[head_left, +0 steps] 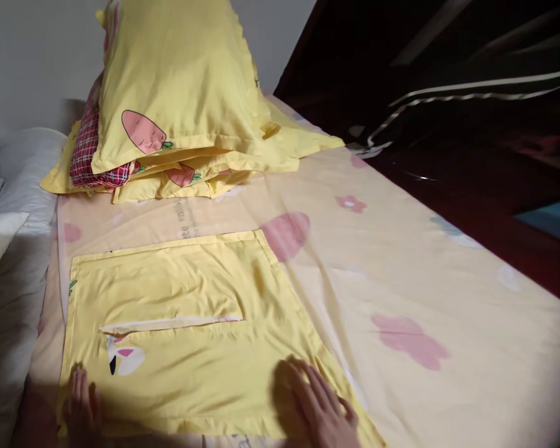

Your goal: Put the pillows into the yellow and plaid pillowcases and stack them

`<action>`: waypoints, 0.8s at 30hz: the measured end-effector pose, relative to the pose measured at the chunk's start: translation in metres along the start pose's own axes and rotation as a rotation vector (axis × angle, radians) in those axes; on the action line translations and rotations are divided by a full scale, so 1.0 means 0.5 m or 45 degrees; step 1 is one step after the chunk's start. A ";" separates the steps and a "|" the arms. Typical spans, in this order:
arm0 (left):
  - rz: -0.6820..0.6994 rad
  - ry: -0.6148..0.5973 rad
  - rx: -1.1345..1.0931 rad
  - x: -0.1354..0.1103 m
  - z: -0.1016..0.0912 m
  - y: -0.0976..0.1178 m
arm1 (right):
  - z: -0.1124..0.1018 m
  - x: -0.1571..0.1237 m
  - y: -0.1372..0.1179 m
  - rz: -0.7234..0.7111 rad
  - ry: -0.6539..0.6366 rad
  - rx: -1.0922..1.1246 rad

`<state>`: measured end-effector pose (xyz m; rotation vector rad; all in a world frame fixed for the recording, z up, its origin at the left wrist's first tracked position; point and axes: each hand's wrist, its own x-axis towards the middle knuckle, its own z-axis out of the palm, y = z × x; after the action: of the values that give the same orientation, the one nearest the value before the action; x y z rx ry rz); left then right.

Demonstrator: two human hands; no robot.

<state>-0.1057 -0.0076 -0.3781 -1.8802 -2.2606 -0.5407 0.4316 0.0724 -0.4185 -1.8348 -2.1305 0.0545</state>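
Note:
A yellow pillowcase (191,367) lies flat on the bed, its slit opening running across the middle and a white cartoon print below the slit. Soft wrinkles cross the cloth. My left hand (81,401) rests near its lower left corner, in shadow, with the fingers stretched forward. Toward the lower right edge, my right hand (320,404) lies on the cloth with its fingers extended. Neither hand grips anything that I can see.
At the head of the bed a yellow pillow (182,81) leans on more yellow bedding and a red plaid cloth (84,146). White bedding (23,280) borders the left side. A patterned bed sheet (401,267) covers the mattress, whose right edge drops to a dark area.

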 end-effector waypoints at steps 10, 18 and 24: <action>0.374 -0.367 -0.056 0.188 0.098 0.351 | 0.056 0.233 -0.345 -0.295 -0.313 0.410; 0.500 -0.601 -0.217 0.158 0.051 0.342 | 0.015 0.206 -0.311 -0.413 -0.556 0.528; 0.211 -0.338 -0.196 0.120 0.068 0.342 | 0.009 0.265 -0.341 -0.200 -0.818 0.711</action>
<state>0.0523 0.0856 -0.3590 -2.3147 -2.2422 -0.4771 0.2518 0.1722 -0.3525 -1.4169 -2.2971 1.2098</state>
